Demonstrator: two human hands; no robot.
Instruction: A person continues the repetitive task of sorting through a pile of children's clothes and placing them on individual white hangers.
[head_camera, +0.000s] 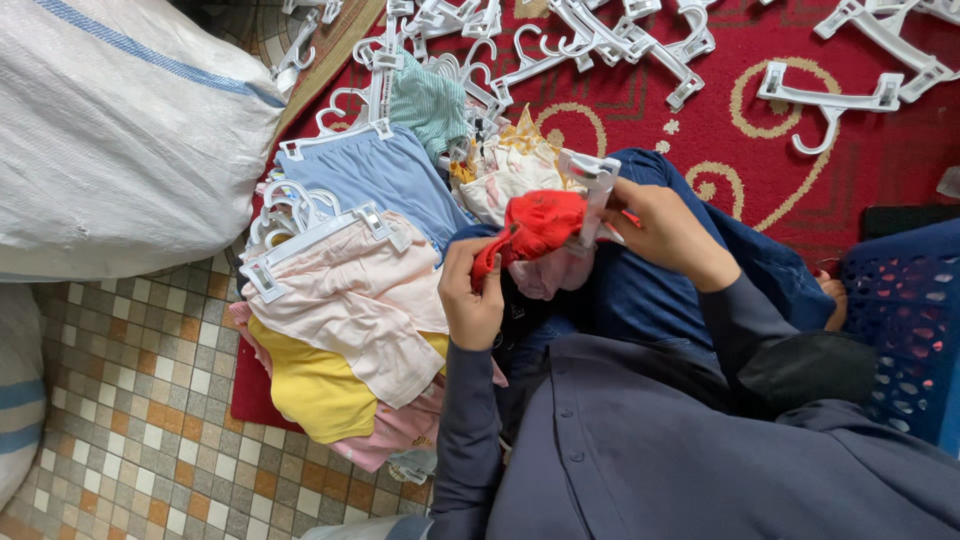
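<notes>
The left hand (470, 300) pinches the red garment's (535, 228) lower edge; the right hand (665, 232), beside that garment, grips its white clip hanger (592, 190); clipped pastel shorts (345, 300) lie left of it.

two hands (470, 300), one red garment (535, 225), two sacks (110, 130)

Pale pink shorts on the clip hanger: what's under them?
Under the pale pink shorts lies a yellow garment, then another pink garment at the bottom edge. Anything deeper in the stack is covered.
</notes>
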